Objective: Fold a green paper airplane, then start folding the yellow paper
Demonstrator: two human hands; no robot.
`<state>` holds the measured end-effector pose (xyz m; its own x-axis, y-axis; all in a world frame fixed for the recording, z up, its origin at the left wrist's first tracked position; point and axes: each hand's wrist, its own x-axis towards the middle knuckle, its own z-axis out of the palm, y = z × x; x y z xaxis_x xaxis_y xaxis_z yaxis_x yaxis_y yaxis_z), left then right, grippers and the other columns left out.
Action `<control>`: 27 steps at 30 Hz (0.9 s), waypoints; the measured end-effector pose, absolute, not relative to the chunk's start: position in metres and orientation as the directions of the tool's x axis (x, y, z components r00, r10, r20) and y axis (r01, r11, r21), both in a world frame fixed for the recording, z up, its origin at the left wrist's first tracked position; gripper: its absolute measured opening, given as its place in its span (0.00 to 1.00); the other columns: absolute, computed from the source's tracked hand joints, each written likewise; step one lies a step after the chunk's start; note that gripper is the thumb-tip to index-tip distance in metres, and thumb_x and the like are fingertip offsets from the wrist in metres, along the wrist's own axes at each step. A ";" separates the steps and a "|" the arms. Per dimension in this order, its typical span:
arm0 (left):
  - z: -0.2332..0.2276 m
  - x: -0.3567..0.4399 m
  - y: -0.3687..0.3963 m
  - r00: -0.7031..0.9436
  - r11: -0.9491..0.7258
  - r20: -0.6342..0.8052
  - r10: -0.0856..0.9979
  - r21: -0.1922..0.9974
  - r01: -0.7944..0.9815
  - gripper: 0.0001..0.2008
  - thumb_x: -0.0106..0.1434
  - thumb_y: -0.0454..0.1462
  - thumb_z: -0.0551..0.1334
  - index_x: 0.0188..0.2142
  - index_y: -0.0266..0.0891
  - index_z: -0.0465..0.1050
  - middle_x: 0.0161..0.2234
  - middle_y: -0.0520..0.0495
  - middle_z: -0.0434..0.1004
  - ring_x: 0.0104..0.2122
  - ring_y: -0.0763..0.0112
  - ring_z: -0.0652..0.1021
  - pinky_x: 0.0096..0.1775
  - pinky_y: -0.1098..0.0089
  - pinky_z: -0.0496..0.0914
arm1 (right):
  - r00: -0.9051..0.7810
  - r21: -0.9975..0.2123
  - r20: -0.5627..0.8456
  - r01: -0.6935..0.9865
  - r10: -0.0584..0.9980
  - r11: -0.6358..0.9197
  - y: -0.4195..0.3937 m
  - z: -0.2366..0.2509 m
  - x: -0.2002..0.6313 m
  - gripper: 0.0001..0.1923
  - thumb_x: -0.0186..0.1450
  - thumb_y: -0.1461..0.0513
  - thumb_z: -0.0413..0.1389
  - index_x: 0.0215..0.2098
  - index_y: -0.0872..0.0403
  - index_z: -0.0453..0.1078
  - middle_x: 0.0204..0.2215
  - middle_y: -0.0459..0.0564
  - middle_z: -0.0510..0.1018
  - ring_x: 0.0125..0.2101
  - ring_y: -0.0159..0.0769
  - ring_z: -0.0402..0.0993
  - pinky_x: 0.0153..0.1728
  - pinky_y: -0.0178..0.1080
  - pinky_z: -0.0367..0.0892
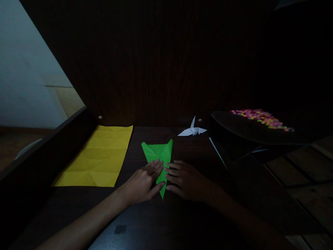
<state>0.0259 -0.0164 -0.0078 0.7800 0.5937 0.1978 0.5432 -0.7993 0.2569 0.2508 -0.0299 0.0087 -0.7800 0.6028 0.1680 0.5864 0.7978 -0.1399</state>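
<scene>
A folded sheet of green origami paper (161, 150) lies on the dark table, its narrow point toward me and two raised flaps at its far corners. My left hand (145, 180) rests on the paper's left side, fingers stretched out across it. From the right, my right hand (186, 178) touches the paper's right edge with its fingers spread. Behind the paper, to the right, sits a white folded paper crane (192, 131). To the left is a creased yellow sheet of paper (100, 156), lying flat.
A dark wooden panel (156, 69) rises behind the table. On the left runs a raised side board (47, 139). At the right, a dark ledge (221, 121) bears a cluster of small pink, red and yellow pieces (260, 117). A thin white strip (217, 152) lies below it.
</scene>
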 end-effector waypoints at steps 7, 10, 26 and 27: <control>-0.012 0.029 -0.017 0.761 -0.792 0.227 0.608 0.243 0.560 0.27 0.68 0.46 0.56 0.60 0.31 0.62 0.60 0.33 0.64 0.60 0.54 0.66 0.59 0.54 0.65 | -0.767 -0.135 0.187 0.599 0.614 0.789 -0.031 0.010 0.249 0.13 0.69 0.56 0.51 0.43 0.53 0.75 0.48 0.52 0.78 0.53 0.44 0.69 0.55 0.49 0.60; -0.014 0.031 -0.018 0.745 -0.785 0.250 0.618 0.254 0.565 0.28 0.67 0.48 0.56 0.59 0.30 0.63 0.59 0.32 0.66 0.60 0.53 0.66 0.59 0.54 0.65 | -0.771 -0.158 0.182 0.589 0.610 0.792 -0.032 0.011 0.249 0.14 0.68 0.56 0.52 0.45 0.55 0.74 0.49 0.54 0.78 0.53 0.45 0.68 0.55 0.49 0.60; -0.013 0.033 -0.021 0.729 -0.767 0.239 0.641 0.239 0.596 0.31 0.66 0.48 0.57 0.60 0.29 0.62 0.60 0.30 0.64 0.60 0.52 0.66 0.58 0.53 0.66 | -0.810 -0.253 0.081 0.547 0.581 0.798 -0.020 0.018 0.261 0.14 0.68 0.59 0.54 0.49 0.52 0.74 0.50 0.51 0.78 0.62 0.48 0.58 0.60 0.57 0.55; -0.013 0.033 -0.021 0.728 -0.766 0.242 0.642 0.236 0.598 0.31 0.65 0.49 0.57 0.60 0.30 0.62 0.60 0.31 0.64 0.60 0.52 0.66 0.58 0.53 0.66 | -0.801 -0.246 0.077 0.561 0.593 0.790 -0.018 0.017 0.262 0.14 0.67 0.59 0.55 0.50 0.52 0.74 0.50 0.51 0.78 0.62 0.49 0.58 0.60 0.57 0.55</control>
<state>0.0334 -0.0211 -0.0128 0.7276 0.6420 0.2417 0.5976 -0.7662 0.2362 0.2617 -0.0182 0.0168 -0.8012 0.5934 0.0769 0.5615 0.7900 -0.2464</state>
